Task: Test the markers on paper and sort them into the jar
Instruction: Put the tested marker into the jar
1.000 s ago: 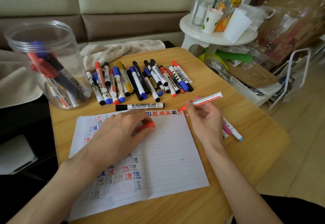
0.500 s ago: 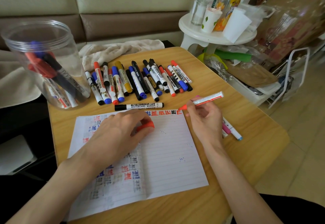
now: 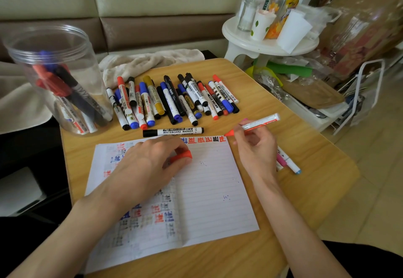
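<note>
Lined paper (image 3: pixel 207 201) crowded with red, blue and black test marks lies on the wooden tabletop (image 3: pixel 305 190), the left hand (image 3: pixel 148 166) resting on it with fingers (image 3: pixel 172 145) curled round a red cap (image 3: pixel 182 156) — the right hand (image 3: pixel 255 146) grips an uncapped red marker (image 3: pixel 259 122), its tip at the sheet's far right corner. Beyond them a black whiteboard marker (image 3: pixel 173 131) lies alone before a row of capped markers (image 3: pixel 172 101) — and the clear jar (image 3: pixel 58 81), far left, holds several more.

Right hand (image 3: pixel 256 146) pinches red marker (image 3: pixel 259 123), tip at top right corner of paper (image 3: pixel 209 201). Left hand (image 3: pixel 150 164) rests on paper, holds red cap (image 3: pixel 182 155). Marker pile (image 3: pixel 172 101) beside jar (image 3: pixel 58 79).
</note>
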`<state>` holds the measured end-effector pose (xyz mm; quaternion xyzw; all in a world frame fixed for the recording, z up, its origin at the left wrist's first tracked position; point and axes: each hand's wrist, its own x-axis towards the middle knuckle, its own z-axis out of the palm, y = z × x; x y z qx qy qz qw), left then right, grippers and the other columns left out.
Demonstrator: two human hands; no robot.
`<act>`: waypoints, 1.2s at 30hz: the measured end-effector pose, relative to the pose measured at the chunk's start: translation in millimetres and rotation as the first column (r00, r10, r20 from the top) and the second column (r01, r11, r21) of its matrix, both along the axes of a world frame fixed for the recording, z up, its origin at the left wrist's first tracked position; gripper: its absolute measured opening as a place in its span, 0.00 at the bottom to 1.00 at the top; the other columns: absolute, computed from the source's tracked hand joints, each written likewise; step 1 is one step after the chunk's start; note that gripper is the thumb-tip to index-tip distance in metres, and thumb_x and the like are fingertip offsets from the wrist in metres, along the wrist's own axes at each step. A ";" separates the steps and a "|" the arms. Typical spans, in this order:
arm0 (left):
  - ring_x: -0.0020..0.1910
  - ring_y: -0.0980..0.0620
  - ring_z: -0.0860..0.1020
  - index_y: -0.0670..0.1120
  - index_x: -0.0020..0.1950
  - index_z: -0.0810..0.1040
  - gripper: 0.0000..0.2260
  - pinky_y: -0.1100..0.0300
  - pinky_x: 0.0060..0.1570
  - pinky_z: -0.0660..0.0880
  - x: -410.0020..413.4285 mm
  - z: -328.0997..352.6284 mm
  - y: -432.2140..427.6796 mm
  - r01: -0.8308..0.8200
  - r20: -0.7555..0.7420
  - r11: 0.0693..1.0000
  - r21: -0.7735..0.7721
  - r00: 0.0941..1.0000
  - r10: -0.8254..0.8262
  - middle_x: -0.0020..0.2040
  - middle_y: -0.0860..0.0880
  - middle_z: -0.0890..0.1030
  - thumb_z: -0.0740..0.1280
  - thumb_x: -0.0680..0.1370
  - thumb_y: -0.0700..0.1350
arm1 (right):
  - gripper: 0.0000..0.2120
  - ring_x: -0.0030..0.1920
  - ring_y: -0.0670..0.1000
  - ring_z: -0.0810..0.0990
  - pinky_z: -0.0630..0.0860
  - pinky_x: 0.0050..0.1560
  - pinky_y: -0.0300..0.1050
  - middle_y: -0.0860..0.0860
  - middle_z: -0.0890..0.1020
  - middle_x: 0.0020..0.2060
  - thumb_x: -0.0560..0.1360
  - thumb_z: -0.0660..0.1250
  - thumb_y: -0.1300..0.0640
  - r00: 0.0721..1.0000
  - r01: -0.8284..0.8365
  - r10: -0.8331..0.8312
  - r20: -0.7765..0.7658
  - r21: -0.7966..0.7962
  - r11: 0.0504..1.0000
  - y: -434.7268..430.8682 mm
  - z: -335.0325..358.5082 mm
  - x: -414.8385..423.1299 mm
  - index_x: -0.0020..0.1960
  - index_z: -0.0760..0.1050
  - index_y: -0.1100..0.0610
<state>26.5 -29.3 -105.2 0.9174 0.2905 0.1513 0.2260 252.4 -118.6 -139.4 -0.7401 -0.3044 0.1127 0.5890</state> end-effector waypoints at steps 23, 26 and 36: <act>0.42 0.60 0.79 0.61 0.65 0.76 0.18 0.57 0.45 0.79 -0.6 -4.5 1.4 -0.086 0.132 0.996 -0.011 0.987 0.086 0.45 0.58 0.82 0.59 0.78 0.64 | 0.06 0.37 0.45 0.82 0.76 0.38 0.34 0.51 0.84 0.37 0.79 0.72 0.62 0.945 -0.214 0.227 -0.237 0.079 0.974 -4.5 29.0 -17.6 0.54 0.82 0.55; 0.43 0.59 0.79 0.61 0.66 0.74 0.16 0.58 0.47 0.79 -0.3 -2.3 1.9 -0.092 0.137 0.995 -0.048 0.986 0.098 0.48 0.58 0.82 0.65 0.78 0.61 | 0.05 0.38 0.49 0.82 0.74 0.38 0.40 0.52 0.85 0.38 0.79 0.72 0.61 0.879 -0.321 0.345 -0.330 0.126 0.939 -5.1 35.2 -27.1 0.55 0.82 0.56; 0.42 0.59 0.79 0.58 0.59 0.80 0.12 0.64 0.44 0.77 -0.6 -3.0 3.2 -0.119 0.150 0.991 -0.066 0.980 0.128 0.44 0.59 0.82 0.70 0.77 0.59 | 0.02 0.38 0.52 0.81 0.72 0.36 0.42 0.55 0.83 0.37 0.79 0.71 0.63 0.828 -0.420 0.453 -0.331 0.169 0.892 -4.9 38.6 -37.6 0.51 0.82 0.59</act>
